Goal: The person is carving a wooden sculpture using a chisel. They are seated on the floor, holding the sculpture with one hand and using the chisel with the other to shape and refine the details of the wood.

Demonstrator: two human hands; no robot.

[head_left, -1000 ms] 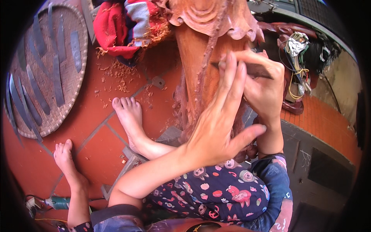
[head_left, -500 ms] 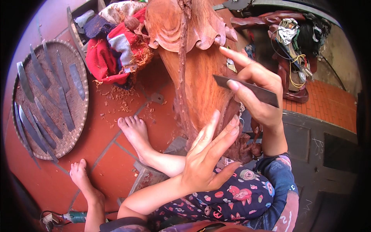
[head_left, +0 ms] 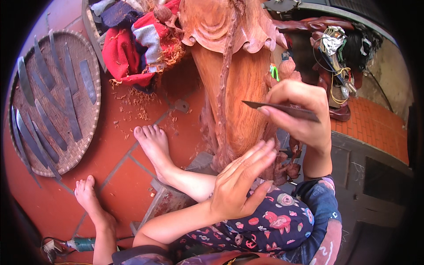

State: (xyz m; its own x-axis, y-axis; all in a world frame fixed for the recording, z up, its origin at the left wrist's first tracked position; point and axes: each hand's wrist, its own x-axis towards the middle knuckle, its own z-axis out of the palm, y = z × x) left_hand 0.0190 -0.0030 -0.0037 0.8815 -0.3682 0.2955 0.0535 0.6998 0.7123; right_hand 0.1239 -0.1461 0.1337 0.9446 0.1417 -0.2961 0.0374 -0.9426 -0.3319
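My right hand (head_left: pixel 300 106) is curled, thumb and fingers pinching 1 thin, dark, flat blade (head_left: pixel 288 110) w/ its pointed end toward my left; it's in front of the orange-brown wood panel (head_left: pixel 240 84), tho I can't tell if steel meets wood. My left hand (head_left: pixel 240 181) is open, fingers nearly straight and close together, thumb apart, holding nothing; it's near the panel's lower end, contact unclear. For good control I'd keep the pinch firm but not stiff, thumb flat on the steel, edge low and even to the surface, and strokes along the grain b/c cutting across it would prob. tear fibres. I'd also keep my left fingertips out of the blade's path, and I'd go light near the knobbly stem (head_left: pixel 225 66), as a slip there could nick it. The panel is smooth w/ fine streaks, tapering toward my knees; above it the carved scalloped top (head_left: pixel 207 22) has rippled curves and a wavy rim, and down to my right there's a lumpy carved cluster (head_left: pixel 280 170). Off to my left, more flat grey metal strips (head_left: pixel 70 117) lie on a round woven tray (head_left: pixel 81 48), and curly shavings (head_left: pixel 132 101) litter the red tiles (head_left: pixel 112 145).
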